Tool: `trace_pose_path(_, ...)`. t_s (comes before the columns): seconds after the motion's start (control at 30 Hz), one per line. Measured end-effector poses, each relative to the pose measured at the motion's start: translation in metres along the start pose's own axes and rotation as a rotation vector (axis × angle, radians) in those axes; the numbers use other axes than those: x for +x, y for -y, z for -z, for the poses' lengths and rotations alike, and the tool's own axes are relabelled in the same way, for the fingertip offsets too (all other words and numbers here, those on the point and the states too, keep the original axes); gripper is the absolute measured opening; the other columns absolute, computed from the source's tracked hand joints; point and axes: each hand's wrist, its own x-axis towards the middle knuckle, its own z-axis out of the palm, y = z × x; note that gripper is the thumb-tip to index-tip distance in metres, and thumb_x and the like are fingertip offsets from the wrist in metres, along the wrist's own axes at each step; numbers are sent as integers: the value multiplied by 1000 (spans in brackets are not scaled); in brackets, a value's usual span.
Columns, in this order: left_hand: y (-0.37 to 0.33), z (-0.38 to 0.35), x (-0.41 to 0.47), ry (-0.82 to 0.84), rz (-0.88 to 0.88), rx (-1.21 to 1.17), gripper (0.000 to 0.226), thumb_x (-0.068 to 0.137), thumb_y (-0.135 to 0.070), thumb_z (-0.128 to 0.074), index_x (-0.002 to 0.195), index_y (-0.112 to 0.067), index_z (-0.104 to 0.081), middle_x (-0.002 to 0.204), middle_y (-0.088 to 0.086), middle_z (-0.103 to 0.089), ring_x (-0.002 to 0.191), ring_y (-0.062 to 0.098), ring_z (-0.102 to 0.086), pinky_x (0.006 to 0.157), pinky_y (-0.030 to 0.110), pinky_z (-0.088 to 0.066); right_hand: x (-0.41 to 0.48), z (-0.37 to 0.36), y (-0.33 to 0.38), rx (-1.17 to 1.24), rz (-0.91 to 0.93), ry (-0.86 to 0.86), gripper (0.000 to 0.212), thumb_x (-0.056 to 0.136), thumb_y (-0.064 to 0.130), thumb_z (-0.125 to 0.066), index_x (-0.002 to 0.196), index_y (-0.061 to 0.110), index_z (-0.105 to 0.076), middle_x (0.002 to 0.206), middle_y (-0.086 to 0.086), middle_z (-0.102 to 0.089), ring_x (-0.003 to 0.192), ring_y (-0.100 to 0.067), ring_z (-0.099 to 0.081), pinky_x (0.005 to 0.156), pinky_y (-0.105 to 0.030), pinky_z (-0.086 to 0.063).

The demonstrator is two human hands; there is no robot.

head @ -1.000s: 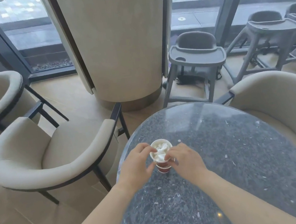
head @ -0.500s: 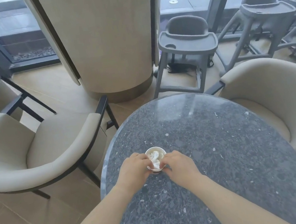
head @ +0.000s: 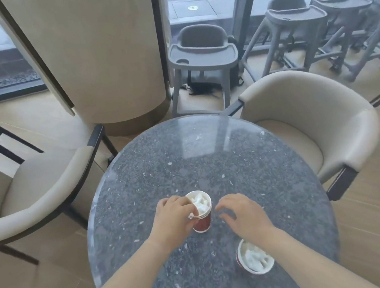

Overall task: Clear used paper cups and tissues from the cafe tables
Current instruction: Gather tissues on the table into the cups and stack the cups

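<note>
Holding the red paper cup stack on its left side, your left grip has its fingers curled over the rims. Several rims show one under another, so the cups look nested. The stack stands upright on the dark speckled desk, a little left of centre and toward the near half, and crumpled white tissue fills the top cup. Your right grip hovers just right of the stack without touching it, its fingers loosely curled and holding nothing.

Nearer to you and further right, a second red cup sits on the desk, partly under your right forearm. It holds another tissue wad. I cannot tell whether this cup stands quite straight.

A beige left armchair is drawn up to the desk's left edge and a matching right armchair to its far right. A grey high chair stands beyond the far rim, beside a broad round column.
</note>
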Motion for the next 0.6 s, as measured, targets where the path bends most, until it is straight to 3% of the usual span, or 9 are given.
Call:
trace_pose_path(0.2,-44,-22,-23,107,51,89,19,89,-39,-53,104,-34,-62,113,-16,-59,118,9,-44,110,42,-16,-45,16,-25,9,-20,130,17,87,29,-58,104,28,-62,113,15,-60,109,-7,-47,90,-21,-37)
trace_pose_path(0.33,-67,-33,-32,144,82,76,17,88,-33,-54,103,-32,-62,109,-12,-60,108,13,-52,102,32,-26,-69,17,-40,-36,52,233,28,85,40,-56,111,32,-59,119,16,-56,113,-8,-45,95,-21,-35)
trace_pose_path(0.5,-84,-41,-46,44,158,15,16,87,-30,-56,100,-32,-65,105,-13,-63,103,15,-54,94,30,-30,-78,16,-51,-36,138,322,45,77,55,-55,118,38,-50,133,17,-39,122,-8,-37,100,-32,-36)
trace_pose_path(0.6,-88,-41,-57,0,185,-29,15,86,-30,-58,97,-31,-67,105,-15,-64,103,13,-55,92,29,-31,-83,16,-50,-44,188,296,50,71,59,-62,116,41,-47,134,15,-34,120,-9,-37,97,-31,-38)
